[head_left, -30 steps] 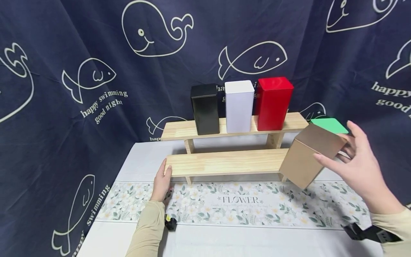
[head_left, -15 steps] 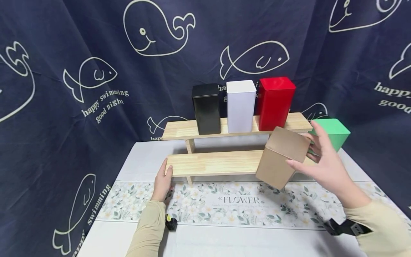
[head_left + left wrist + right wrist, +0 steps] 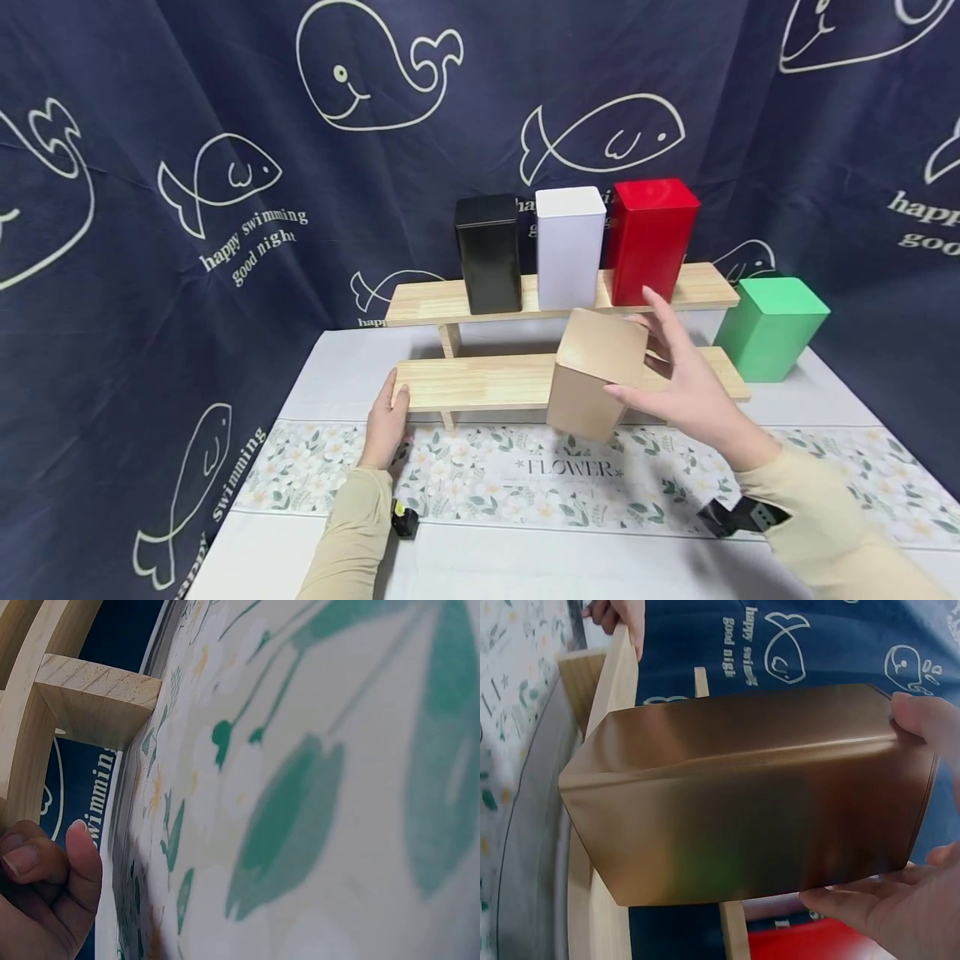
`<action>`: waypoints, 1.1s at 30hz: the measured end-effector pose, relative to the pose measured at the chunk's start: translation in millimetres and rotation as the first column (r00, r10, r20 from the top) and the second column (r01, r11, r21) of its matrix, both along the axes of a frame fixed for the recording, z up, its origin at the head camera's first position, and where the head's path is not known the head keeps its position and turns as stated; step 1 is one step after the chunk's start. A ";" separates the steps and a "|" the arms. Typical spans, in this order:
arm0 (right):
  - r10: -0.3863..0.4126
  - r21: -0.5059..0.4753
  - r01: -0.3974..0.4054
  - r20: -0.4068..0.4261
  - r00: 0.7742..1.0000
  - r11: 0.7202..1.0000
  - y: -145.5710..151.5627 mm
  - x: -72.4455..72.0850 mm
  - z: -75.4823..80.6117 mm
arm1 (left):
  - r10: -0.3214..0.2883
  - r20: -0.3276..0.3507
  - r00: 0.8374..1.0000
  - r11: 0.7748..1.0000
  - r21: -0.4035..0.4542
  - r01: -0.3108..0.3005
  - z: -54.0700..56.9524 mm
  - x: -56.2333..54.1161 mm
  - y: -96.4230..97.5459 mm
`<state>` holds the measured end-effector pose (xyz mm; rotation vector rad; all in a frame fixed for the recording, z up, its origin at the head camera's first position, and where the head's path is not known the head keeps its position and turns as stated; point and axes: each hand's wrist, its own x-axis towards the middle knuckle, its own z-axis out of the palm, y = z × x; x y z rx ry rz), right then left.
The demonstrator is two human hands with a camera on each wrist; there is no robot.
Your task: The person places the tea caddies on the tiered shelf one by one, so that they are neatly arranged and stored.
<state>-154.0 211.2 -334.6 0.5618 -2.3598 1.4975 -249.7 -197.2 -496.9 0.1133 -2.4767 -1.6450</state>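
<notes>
My right hand (image 3: pixel 686 387) holds a gold rectangular tin (image 3: pixel 596 367) near its top end, thumb on one side and fingers on the other. The tin is tilted in front of the lower tier of a two-tier wooden shelf (image 3: pixel 472 382); whether it touches the tier I cannot tell. In the right wrist view, the gold tin (image 3: pixel 742 802) fills the middle, with the fingers (image 3: pixel 855 904) along its lower side. My left hand (image 3: pixel 385 425) grips the left end of the lower tier. Its curled fingers (image 3: pixel 37 859) show in the left wrist view beside the wood.
On the upper tier stand a black tin (image 3: pixel 489 258), a white tin (image 3: pixel 568 250) and a red tin (image 3: pixel 651 242). A green tin (image 3: pixel 772 329) stands on the table right of the shelf. Behind hangs a navy curtain (image 3: pixel 420 183). A floral runner (image 3: pixel 480 492) crosses the table.
My right hand has carried the gold tin leftward, from the shelf's right end toward its middle, tilting it less. The green tin has come into fuller view. My left hand stays at the shelf end.
</notes>
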 end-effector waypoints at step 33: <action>0.205 -0.055 -0.205 0.005 0.979 0.977 -53.5 -39.2 -17.3 | -0.004 -0.018 1.000 1.000 0.004 0.004 -2.6 -1.4 0.2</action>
